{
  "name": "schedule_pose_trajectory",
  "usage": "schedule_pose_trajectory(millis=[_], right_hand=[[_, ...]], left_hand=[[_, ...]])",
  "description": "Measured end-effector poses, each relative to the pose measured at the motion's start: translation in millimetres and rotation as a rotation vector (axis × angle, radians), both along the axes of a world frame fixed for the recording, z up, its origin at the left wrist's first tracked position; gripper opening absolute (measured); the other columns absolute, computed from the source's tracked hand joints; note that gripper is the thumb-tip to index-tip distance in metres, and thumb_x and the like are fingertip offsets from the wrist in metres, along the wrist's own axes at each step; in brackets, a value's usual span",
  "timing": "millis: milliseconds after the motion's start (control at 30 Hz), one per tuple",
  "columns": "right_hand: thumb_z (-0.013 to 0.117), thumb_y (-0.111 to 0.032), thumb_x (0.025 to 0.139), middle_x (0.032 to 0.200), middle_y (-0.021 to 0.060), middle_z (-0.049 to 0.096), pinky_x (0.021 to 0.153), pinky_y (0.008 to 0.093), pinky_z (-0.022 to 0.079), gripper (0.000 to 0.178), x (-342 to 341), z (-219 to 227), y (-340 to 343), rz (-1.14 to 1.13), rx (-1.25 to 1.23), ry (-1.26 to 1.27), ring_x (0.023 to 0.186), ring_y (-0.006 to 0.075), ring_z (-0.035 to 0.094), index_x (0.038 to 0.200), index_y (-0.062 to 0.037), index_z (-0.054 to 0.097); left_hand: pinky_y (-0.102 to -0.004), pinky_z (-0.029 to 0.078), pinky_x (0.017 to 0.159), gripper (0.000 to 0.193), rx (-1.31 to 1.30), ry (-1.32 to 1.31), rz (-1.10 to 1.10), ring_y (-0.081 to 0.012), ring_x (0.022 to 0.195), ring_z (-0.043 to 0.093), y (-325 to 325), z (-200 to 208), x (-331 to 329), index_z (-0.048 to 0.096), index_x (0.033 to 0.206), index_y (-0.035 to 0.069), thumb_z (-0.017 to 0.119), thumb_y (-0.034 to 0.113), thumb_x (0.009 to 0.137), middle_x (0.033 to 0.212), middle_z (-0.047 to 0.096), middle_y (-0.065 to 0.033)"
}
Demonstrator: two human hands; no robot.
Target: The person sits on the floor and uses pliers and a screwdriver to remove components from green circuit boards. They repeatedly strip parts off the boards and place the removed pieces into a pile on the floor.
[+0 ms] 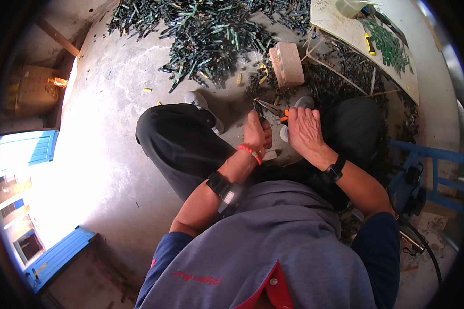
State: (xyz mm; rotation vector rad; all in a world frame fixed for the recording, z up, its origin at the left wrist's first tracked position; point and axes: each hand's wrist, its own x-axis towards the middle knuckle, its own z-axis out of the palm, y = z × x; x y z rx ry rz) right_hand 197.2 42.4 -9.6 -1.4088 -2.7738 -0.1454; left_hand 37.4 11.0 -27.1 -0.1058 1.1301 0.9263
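My right hand (307,130) is closed around the orange handles of a pair of pliers (269,107). Their metal jaws point left, toward the thumb of my left hand (254,133). The fingers of that hand are curled in, pinching a small dark strip (258,106) that stands up beside the jaw tips. Whether the jaws touch the strip is too small to tell. Both hands are held between my knees, above the floor. A large heap of dark green and black strips (206,46) lies on the floor beyond them.
A pinkish brick block (288,64) stands beyond my hands. At the far right, a low board table (335,18) bears green strips (386,46), a yellow-handled tool (370,45) and a translucent container (348,7). Blue metal framing (438,154) stands at the right.
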Motion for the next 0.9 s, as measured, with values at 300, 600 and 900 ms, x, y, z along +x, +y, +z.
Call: schedule_pose_trajectory(millis=[300, 600, 900], right_hand=[[0.055, -0.012, 0.078, 0.074, 0.0120, 0.060, 0.060, 0.0387, 0.044, 0.022, -5.7, 10.1, -0.3, -0.228, -0.893, 0.350, 0.067, 0.0277, 0.060, 0.095, 0.0026, 0.053], [0.049, -0.013, 0.075, 0.081, 0.0058, 0.057, 0.063, 0.0279, 0.044, 0.028, 17.9, 34.2, -7.8, -0.354, -1.859, 1.277, 0.067, 0.0152, 0.055, 0.099, -0.0020, 0.056], [0.055, -0.019, 0.084, 0.079, 0.0249, 0.063, 0.070, 0.0522, 0.047, 0.027, 15.5, 22.7, -9.0, -0.249, -0.832, 0.414, 0.079, 0.0449, 0.060, 0.101, 0.0013, 0.053]], left_hand=[[-0.0289, 0.015, 0.040, 0.051, 0.024, 0.001, -0.037, -0.0105, 0.040, 0.018, 0.8, 2.7, -8.5, 0.029, 0.062, 0.018, 0.033, 0.056, 0.095, 0.052, 0.022, 0.0057], [-0.0281, 0.015, 0.040, 0.053, 0.114, -0.200, -0.086, -0.0104, 0.039, 0.016, 1.1, 20.3, -20.9, 0.027, 0.060, 0.018, 0.035, 0.055, 0.096, 0.050, 0.019, 0.0059], [-0.0278, 0.016, 0.039, 0.052, 0.106, -0.145, -0.064, -0.0101, 0.039, 0.017, 1.9, 15.8, -19.3, 0.029, 0.061, 0.017, 0.035, 0.055, 0.097, 0.050, 0.021, 0.0053]])
